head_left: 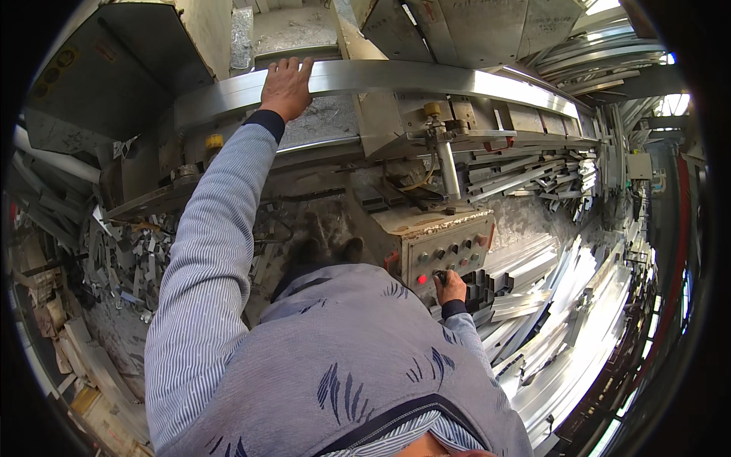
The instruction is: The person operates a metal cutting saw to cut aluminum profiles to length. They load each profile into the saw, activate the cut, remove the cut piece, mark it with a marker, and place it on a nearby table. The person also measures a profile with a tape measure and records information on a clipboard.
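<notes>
Head view: worn up high, pointed down and ahead
Close: the grey top (358, 327) is seen from above
Farther: the shiny bar (396, 77) is seen past it

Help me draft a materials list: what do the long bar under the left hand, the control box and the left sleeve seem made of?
Long bar: metal, probably aluminium, smooth and shiny, from its silvery glare.
Control box: likely painted sheet metal; its beige finish looks chipped along the top edge.
Left sleeve: finely striped fabric, shown by its soft folds; exact fibre can't be told.
</notes>
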`<state>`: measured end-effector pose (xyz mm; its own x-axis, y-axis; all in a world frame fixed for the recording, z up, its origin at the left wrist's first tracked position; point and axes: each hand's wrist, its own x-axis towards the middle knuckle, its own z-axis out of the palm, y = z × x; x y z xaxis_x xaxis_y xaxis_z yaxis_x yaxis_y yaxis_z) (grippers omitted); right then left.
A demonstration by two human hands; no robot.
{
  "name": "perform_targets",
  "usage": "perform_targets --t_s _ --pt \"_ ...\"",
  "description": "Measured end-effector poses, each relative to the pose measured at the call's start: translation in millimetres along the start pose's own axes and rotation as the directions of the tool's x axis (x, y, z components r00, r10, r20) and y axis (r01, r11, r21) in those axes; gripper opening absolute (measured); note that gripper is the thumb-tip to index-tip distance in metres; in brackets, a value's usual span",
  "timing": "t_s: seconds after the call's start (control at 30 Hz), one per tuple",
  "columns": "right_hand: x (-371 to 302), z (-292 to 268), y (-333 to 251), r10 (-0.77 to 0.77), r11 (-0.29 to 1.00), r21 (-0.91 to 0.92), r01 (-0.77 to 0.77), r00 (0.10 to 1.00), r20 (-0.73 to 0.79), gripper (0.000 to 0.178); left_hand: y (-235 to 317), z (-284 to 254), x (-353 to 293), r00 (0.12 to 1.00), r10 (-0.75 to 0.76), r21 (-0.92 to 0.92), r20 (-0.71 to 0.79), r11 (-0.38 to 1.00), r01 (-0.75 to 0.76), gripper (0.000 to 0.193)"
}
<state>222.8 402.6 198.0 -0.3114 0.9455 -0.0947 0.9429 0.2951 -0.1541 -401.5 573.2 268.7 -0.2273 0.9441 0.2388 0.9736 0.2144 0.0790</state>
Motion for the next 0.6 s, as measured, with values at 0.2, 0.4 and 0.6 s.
perform_targets --t_s 0.2,0.4,0.6 --pt "-5 22 0 0.156 0.986 -0.061 -0.155 0.988 0.014 0.033 1 -3 2 1.000 0.001 0.010 0.028 1.000 -0.002 0.072" --pt "-5 26 -15 0.326 0.945 -0.013 -0.327 0.944 -0.043 0.035 2 -5 2 0.999 -0.003 0.016 0.038 1.000 0.002 0.073" --pt "-6 33 -23 0.476 0.875 0.154 -0.459 0.874 -0.098 0.037 0 1 1 1.000 0.002 0.003 0.025 1.000 -0.002 0.062"
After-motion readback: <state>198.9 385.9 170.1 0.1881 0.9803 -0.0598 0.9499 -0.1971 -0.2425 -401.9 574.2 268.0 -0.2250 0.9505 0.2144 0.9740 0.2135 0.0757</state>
